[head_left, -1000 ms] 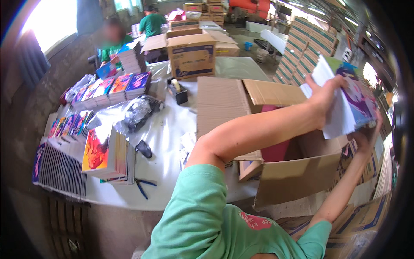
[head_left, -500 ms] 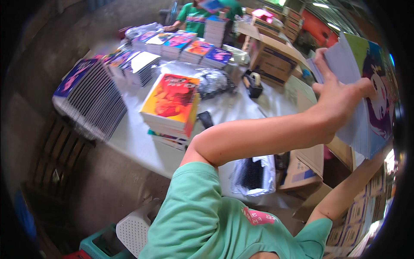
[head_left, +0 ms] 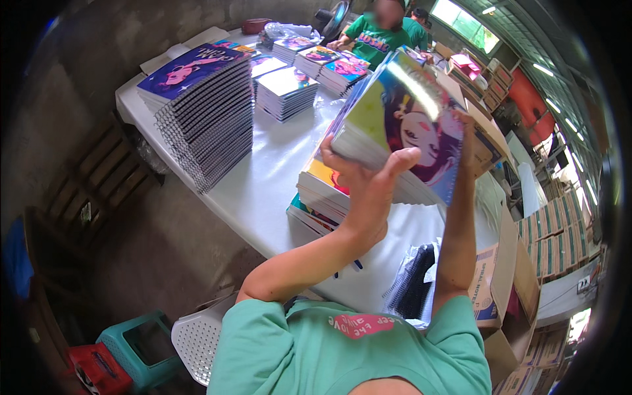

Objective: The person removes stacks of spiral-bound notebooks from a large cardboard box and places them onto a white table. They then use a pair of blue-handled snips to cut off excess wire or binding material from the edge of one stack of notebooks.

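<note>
Between my two hands is a thick stack of notebooks (head_left: 421,138), tilted above the table; its top cover shows a cartoon face in green, purple and blue. My left hand (head_left: 368,187) grips the near left edge, thumb across the cover. At the right edge, my right hand (head_left: 464,125) closes on the stack, its fingers partly hidden. Just below stands a pile of orange-covered notebooks (head_left: 322,184), partly covered by my hand and the held stack. Farther left rises a tall pile of spiral notebooks (head_left: 204,118) with a purple top cover.
Several shorter notebook piles (head_left: 286,89) stand toward the back of the white table (head_left: 224,204). Black binding coils (head_left: 413,283) lie in plastic near my right arm, beside an open cardboard box (head_left: 494,276). A person in green (head_left: 375,36) is across the table. Stools (head_left: 138,349) stand at lower left.
Both hands have brought the notebook stack from the far right to over the orange pile. My view has turned, so the table's things appear shifted.
</note>
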{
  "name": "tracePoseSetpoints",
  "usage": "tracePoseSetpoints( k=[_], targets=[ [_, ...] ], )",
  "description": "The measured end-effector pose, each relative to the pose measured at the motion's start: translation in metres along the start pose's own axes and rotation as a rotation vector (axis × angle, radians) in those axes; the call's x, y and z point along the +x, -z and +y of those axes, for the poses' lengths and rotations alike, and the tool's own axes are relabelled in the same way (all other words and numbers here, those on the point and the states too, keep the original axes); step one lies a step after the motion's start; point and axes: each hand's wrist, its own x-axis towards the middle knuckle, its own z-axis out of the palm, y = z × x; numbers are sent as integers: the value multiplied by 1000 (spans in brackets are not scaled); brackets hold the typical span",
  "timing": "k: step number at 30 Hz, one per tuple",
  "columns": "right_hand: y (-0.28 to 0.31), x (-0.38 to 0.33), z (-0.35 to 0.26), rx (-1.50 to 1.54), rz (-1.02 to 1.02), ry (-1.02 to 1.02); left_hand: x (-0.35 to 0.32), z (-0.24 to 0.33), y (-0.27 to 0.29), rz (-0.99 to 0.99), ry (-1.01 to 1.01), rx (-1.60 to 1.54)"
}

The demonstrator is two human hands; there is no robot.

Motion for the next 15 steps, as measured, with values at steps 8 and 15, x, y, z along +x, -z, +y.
tracePoseSetpoints(
  k=[8, 15],
  targets=[
    [4, 20, 75, 172, -144, -314, 26, -1, 48, 208, 263, 192],
    [-36, 6, 68, 222, -144, -415, 12, 53, 124, -218, 529, 549]
  ],
)
